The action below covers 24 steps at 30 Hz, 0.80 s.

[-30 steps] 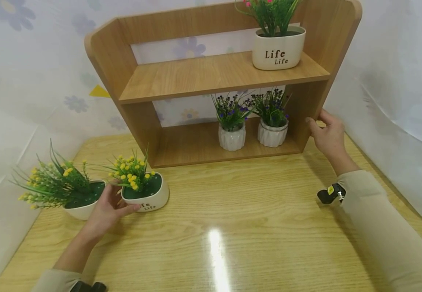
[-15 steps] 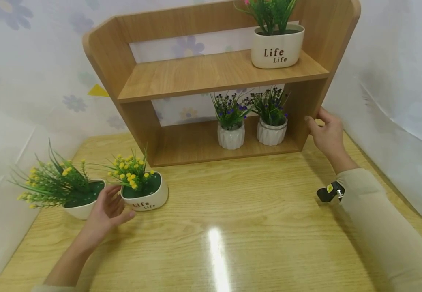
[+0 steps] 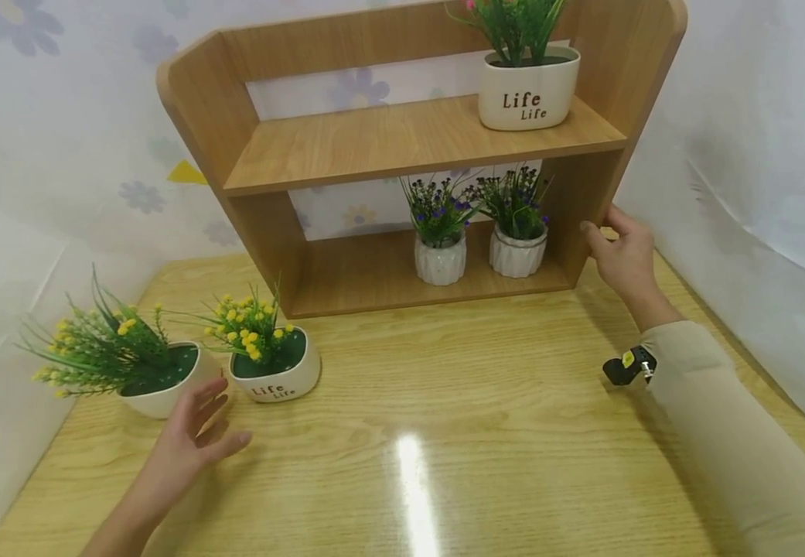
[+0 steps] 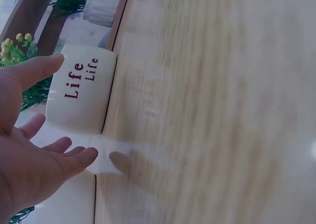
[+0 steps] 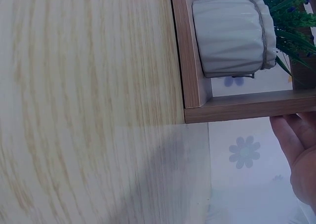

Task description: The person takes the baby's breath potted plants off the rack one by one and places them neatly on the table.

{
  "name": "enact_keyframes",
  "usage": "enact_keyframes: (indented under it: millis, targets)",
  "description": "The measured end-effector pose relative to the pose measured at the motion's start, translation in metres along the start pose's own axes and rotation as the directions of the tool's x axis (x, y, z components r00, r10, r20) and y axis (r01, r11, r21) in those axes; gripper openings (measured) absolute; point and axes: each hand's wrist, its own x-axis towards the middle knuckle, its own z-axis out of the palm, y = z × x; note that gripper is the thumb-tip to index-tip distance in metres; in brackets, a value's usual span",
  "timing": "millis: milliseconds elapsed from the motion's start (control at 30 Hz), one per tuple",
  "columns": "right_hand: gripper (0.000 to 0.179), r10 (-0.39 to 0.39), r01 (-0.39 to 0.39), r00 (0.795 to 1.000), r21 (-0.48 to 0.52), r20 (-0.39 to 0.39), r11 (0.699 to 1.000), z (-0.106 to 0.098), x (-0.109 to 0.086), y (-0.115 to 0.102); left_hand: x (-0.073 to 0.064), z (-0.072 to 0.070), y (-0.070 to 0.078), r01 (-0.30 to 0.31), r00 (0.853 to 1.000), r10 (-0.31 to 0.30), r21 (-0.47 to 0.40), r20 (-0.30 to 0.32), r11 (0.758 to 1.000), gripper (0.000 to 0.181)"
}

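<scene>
My left hand [image 3: 193, 437] hovers with loosely spread fingers just in front of two oval white pots on the table and holds nothing. The nearer-to-middle pot [image 3: 284, 384] has yellow flowers and bears the word "Life", lettering that also shows on the white pot [image 4: 81, 91] in the left wrist view. Left of it stands another yellow-flowered pot [image 3: 158, 402], partly behind my fingers. My right hand [image 3: 626, 251] grips the right side panel of a wooden shelf [image 3: 402, 147], thumb at the front edge. In the right wrist view its fingers [image 5: 289, 135] touch the panel's outer face.
Two small ribbed white pots, one [image 3: 440, 263] beside the other [image 3: 517, 254], hold purple flowers on the lower shelf. A "Life" pot [image 3: 527, 100] with pink flowers stands on the upper shelf at right. White flowered sheeting [image 3: 75, 155] surrounds the wood-grain table [image 3: 499, 433].
My left hand has let go of the yellow-flowered "Life" pot and drawn back toward me and slightly left. The pot stays where it was. My right hand keeps its grip on the shelf.
</scene>
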Motion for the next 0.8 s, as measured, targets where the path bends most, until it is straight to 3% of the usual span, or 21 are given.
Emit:
enact_keyframes:
  millis: [133, 300, 500, 800]
  targets:
    - [0.030, 0.006, -0.006, 1.000, -0.015, -0.001, 1.000, 0.002, 0.000, 0.000, -0.013, 0.003, 0.002, 0.026, 1.000, -0.026, 0.001, -0.014, 1.000, 0.074]
    - [0.029, 0.010, -0.010, 1.000, -0.006, 0.000, 1.000, 0.003, 0.002, -0.002, -0.019, 0.010, 0.010, -0.041, 0.999, 0.042, -0.038, 0.008, 0.998, 0.057]
    - [0.027, -0.011, 0.011, 1.000, -0.033, -0.015, 0.999, 0.002, 0.002, -0.003, -0.011, 0.026, 0.027, -0.137, 0.986, 0.142, -0.067, 0.084, 0.988, 0.048]
    - [0.026, -0.019, 0.018, 0.999, -0.030, -0.027, 0.999, 0.001, 0.001, -0.001, 0.010, 0.057, 0.045, -0.218, 0.961, 0.240, -0.157, 0.135, 0.963, 0.054]
